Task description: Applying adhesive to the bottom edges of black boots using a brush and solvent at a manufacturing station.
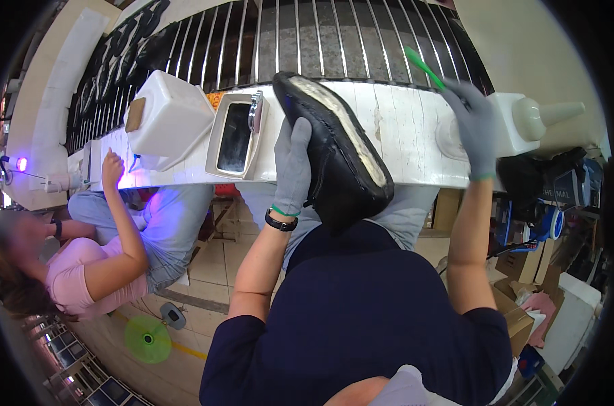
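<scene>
My left hand (294, 162), in a grey glove, grips a black shoe (347, 169) by its side. The shoe is tilted over the table's near edge, its underside turned up and to the right, showing a long cream strip. My right hand (474, 125), also gloved, is raised over the right part of the table, closed on a slim green-handled brush (425, 68). The handle points up and left; its working end is partly hidden by the fingers. Just beside that hand, a round whitish dish (449, 139) sits on the table, partly covered.
A white bottle with a nozzle (523, 122) stands right of the dish. Left are a tray with a phone (236, 139) and a white box-shaped container (165, 115). Metal rollers (320, 40) run beyond the white table (401, 122). A person in pink (97, 267) sits at left.
</scene>
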`<state>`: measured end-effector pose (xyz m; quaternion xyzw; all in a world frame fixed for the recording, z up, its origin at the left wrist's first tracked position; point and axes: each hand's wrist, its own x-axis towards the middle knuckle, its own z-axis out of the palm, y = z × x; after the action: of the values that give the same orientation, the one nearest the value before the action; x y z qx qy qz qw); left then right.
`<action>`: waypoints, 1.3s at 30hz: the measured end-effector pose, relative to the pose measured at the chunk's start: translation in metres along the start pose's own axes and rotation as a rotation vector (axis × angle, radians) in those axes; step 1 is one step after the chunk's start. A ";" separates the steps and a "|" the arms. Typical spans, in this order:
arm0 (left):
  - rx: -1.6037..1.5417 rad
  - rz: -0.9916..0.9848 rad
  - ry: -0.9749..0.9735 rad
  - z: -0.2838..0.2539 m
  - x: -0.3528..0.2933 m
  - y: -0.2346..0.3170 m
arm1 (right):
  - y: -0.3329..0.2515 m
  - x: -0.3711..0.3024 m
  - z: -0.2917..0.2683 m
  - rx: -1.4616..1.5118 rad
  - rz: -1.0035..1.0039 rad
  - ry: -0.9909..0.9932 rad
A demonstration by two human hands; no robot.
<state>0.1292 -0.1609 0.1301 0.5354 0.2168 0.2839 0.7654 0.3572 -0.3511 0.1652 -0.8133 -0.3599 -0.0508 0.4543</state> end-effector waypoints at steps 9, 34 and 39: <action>-0.131 0.060 0.322 0.006 0.021 -0.002 | 0.063 -0.091 -0.060 -0.816 0.480 -0.130; -0.220 0.419 0.424 0.040 0.010 0.003 | -0.135 -0.030 0.064 0.439 0.139 -0.100; -0.210 0.418 0.388 0.033 0.009 0.000 | -0.130 -0.031 0.061 0.583 0.173 -0.131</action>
<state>0.1572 -0.1777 0.1413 0.4219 0.2136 0.5530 0.6860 0.2374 -0.2777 0.2082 -0.6781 -0.3171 0.1461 0.6467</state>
